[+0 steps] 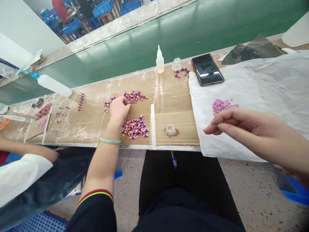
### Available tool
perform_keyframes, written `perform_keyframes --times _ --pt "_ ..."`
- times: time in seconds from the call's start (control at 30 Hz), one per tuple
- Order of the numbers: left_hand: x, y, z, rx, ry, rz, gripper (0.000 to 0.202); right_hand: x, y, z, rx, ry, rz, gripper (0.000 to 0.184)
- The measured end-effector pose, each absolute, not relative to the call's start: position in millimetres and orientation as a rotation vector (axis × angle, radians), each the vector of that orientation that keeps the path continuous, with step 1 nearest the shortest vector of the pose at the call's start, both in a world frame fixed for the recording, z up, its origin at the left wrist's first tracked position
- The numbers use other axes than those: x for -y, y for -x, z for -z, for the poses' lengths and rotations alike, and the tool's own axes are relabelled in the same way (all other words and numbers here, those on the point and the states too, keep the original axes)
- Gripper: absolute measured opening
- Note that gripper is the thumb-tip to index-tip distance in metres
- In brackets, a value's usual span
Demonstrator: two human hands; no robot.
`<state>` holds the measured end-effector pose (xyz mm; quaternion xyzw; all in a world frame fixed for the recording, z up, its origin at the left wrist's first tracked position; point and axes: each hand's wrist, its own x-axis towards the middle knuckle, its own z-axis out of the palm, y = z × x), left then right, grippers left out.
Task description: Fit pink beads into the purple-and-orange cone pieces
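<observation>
A brown table (172, 91) runs across the view, with a white sheet (260, 87) spread over its right part and a flat piece of cardboard (185, 120) near the front edge. The right grip (251, 125) hangs over the sheet, fingers half curled with the thumb close by; whether anything sits between them I cannot tell. The left grip (120, 108) reaches to the far pile (135, 96) of small purple and orange pieces, thumb and forefinger drawn together at its near side; a piece in the pinch cannot be made out. A phone (208, 69) lies at the sheet's far edge, and a bottle (160, 61) stands at the back. Nearer the person is a second pile (135, 128) of similar pieces, then a small clear dish (170, 129) on the cardboard. Tiny pink bits (222, 105) lie just beyond the right grip. The step in hand seems to be picking or placing a piece at the far pile; the next move calls for a light, exact fingertip pinch that leaves neighbouring pieces undisturbed.
</observation>
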<state>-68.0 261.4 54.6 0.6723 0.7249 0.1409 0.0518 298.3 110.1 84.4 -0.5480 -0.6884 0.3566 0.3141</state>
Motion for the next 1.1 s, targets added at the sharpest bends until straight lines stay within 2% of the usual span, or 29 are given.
perform_keyframes --times 0.23,0.4,0.57,0.7,0.9,1.1 --pt "-247.2 65.7 -61.5 -2.089 -2.217 -0.293 0.033 -108.9 -307.2 -85.3 1.744 1.45 -0.911 0.045" --pt "-233.1 65.6 -68.8 -2.003 -2.237 -0.39 0.026 -106.0 -313.3 -92.1 1.655 1.426 -0.883 0.036" --pt "-201.8 55.2 -78.5 -1.676 -2.089 -0.864 0.013 -103.5 -331.8 -89.2 1.428 1.429 -0.868 0.014" --pt "-165.7 43.6 -86.0 -1.642 -1.643 -1.047 0.014 -111.6 -355.2 -66.7 1.606 1.548 -0.718 0.011" --pt "-126.6 23.8 -78.7 -1.276 -1.227 -1.017 0.018 -126.7 -360.3 -31.0 2.029 1.634 -0.363 0.014" --pt "-105.4 -4.6 -61.7 -0.911 -1.029 -0.904 0.023 -136.1 -343.1 -21.7 2.102 1.633 -0.251 0.014"
